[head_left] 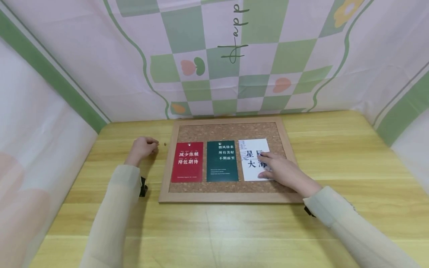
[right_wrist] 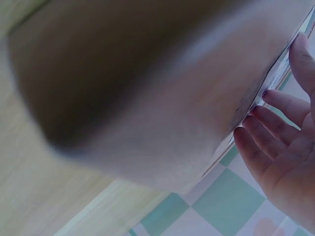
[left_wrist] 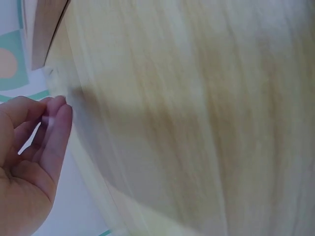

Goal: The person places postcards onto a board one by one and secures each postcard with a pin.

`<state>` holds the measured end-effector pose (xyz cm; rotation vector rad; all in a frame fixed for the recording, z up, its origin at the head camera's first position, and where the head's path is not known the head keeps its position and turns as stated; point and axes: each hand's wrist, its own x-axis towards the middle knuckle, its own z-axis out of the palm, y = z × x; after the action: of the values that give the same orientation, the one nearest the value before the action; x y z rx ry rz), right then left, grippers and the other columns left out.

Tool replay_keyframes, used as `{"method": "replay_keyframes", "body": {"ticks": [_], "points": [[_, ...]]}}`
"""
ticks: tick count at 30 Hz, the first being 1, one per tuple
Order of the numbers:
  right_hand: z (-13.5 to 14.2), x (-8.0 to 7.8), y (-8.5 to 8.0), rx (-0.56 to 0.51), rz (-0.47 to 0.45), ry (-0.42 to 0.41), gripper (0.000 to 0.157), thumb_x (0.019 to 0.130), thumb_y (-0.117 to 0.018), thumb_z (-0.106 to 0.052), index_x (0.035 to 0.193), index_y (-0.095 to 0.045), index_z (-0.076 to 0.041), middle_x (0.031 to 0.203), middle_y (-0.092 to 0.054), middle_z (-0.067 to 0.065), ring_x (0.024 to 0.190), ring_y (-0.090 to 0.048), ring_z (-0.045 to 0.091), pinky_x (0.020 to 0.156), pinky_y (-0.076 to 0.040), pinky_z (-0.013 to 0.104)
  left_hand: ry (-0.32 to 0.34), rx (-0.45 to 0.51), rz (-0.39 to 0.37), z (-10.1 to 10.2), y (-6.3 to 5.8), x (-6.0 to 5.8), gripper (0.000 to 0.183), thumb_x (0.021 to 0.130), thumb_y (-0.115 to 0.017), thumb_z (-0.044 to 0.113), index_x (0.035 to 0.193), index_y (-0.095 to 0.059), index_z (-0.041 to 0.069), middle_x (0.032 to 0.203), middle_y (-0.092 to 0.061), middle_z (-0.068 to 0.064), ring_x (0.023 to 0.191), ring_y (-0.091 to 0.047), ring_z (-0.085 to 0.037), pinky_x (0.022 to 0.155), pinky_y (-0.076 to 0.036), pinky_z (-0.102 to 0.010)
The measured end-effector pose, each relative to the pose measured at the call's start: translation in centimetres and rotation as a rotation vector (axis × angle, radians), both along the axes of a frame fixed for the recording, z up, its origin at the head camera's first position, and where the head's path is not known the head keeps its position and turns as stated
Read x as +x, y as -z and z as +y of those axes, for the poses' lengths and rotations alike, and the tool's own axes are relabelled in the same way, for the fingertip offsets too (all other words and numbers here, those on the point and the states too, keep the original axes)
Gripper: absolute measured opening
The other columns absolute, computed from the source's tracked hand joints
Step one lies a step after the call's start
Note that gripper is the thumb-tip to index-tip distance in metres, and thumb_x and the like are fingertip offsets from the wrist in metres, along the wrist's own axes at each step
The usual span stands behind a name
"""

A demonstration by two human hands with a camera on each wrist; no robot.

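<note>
My right hand (head_left: 285, 171) rests with spread fingers on the right part of a white card (head_left: 249, 167) with black and pale purple characters. That card lies on a wood-framed cork board (head_left: 228, 130). Left of it are a dark green card (head_left: 222, 169) and a red card (head_left: 187, 169), each with a small pale pushpin at its top. Left of the board, my left hand (head_left: 142, 147) is low over the table, its thumb and fingertips drawn together. Whether something small is between them cannot be made out. A tiny dark object (head_left: 165, 144) lies just beyond those fingertips.
The board's wooden frame (head_left: 231, 198) forms a raised edge on the wood-grain table (head_left: 187, 238). Behind the table hangs a white cloth with a green checked pattern (head_left: 224, 82), and more cloth closes both sides. Black straps show at both wrists.
</note>
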<state>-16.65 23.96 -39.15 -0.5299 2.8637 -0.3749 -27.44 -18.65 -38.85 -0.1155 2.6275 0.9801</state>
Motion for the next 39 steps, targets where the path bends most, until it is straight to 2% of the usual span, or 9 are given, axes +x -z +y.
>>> {"method": "replay_keyframes", "body": {"ticks": [5, 12, 18, 21, 25, 32, 39], "points": [[-0.1, 0.0, 0.0, 0.004, -0.005, 0.003, 0.067, 0.085, -0.069, -0.032, 0.137, -0.047, 0.003, 0.144, -0.042, 0.028, 0.129, -0.042, 0.048, 0.106, -0.037, 0.058, -0.001, -0.004, 0.0, -0.1, 0.2, -0.1, 0.039, 0.101, -0.04, 0.019, 0.132, -0.053, -0.002, 0.124, -0.06, -0.025, 0.107, -0.061, -0.031, 0.093, -0.052, -0.039], [0.0, 0.0, 0.0, 0.005, -0.002, 0.008, 0.067, 0.085, -0.07, -0.033, 0.137, -0.047, 0.003, 0.143, -0.042, 0.029, 0.129, -0.043, 0.048, 0.106, -0.037, 0.058, 0.122, -0.049, 0.029, 0.4, 0.4, -0.5, 0.038, 0.099, -0.046, 0.021, 0.129, -0.055, -0.001, 0.127, -0.058, -0.025, 0.105, -0.06, -0.033, 0.094, -0.05, -0.043], [-0.1, 0.1, 0.0, -0.004, 0.01, 0.004, 0.066, 0.085, -0.07, -0.033, 0.136, -0.048, 0.003, 0.142, -0.043, 0.029, 0.128, -0.044, 0.048, 0.106, -0.037, 0.058, 0.167, -0.069, 0.019, 0.7, 0.7, -0.5, 0.037, 0.097, -0.055, 0.022, 0.126, -0.058, -0.001, 0.126, -0.059, -0.023, 0.115, -0.055, -0.037, 0.101, -0.046, -0.048], [-0.1, 0.1, 0.0, -0.006, 0.013, 0.003, 0.066, 0.085, -0.069, -0.033, 0.136, -0.049, 0.003, 0.142, -0.044, 0.029, 0.128, -0.044, 0.048, 0.106, -0.037, 0.058, 0.191, -0.083, 0.036, 0.8, 1.0, -0.6, 0.033, 0.096, -0.056, 0.02, 0.121, -0.061, -0.002, 0.12, -0.062, -0.023, 0.111, -0.057, -0.036, 0.098, -0.047, -0.047], [-0.1, 0.2, 0.0, -0.003, 0.02, 0.0, 0.065, 0.085, -0.069, -0.033, 0.135, -0.049, 0.003, 0.141, -0.044, 0.029, 0.128, -0.044, 0.047, 0.106, -0.037, 0.058, 0.205, -0.108, 0.059, 1.0, 1.2, -0.6, 0.028, 0.095, -0.057, 0.017, 0.114, -0.064, -0.002, 0.113, -0.065, -0.022, 0.103, -0.06, -0.032, 0.092, -0.049, -0.044], [-0.1, 0.1, 0.0, -0.004, 0.027, -0.005, 0.065, 0.085, -0.07, -0.032, 0.135, -0.049, 0.004, 0.142, -0.044, 0.029, 0.128, -0.044, 0.048, 0.105, -0.038, 0.058, 0.189, -0.132, 0.055, 1.3, 1.2, -0.5, 0.026, 0.097, -0.055, 0.016, 0.112, -0.064, -0.003, 0.113, -0.064, -0.022, 0.104, -0.059, -0.032, 0.095, -0.048, -0.044], [-0.1, 0.2, 0.1, -0.008, 0.034, -0.001, 0.066, 0.084, -0.071, -0.032, 0.134, -0.05, 0.004, 0.141, -0.044, 0.029, 0.127, -0.045, 0.047, 0.105, -0.038, 0.057, 0.17, -0.13, 0.052, 1.3, 1.5, -0.7, 0.025, 0.097, -0.054, 0.016, 0.11, -0.065, -0.002, 0.111, -0.064, -0.02, 0.099, -0.059, -0.028, 0.089, -0.05, -0.04]]}}
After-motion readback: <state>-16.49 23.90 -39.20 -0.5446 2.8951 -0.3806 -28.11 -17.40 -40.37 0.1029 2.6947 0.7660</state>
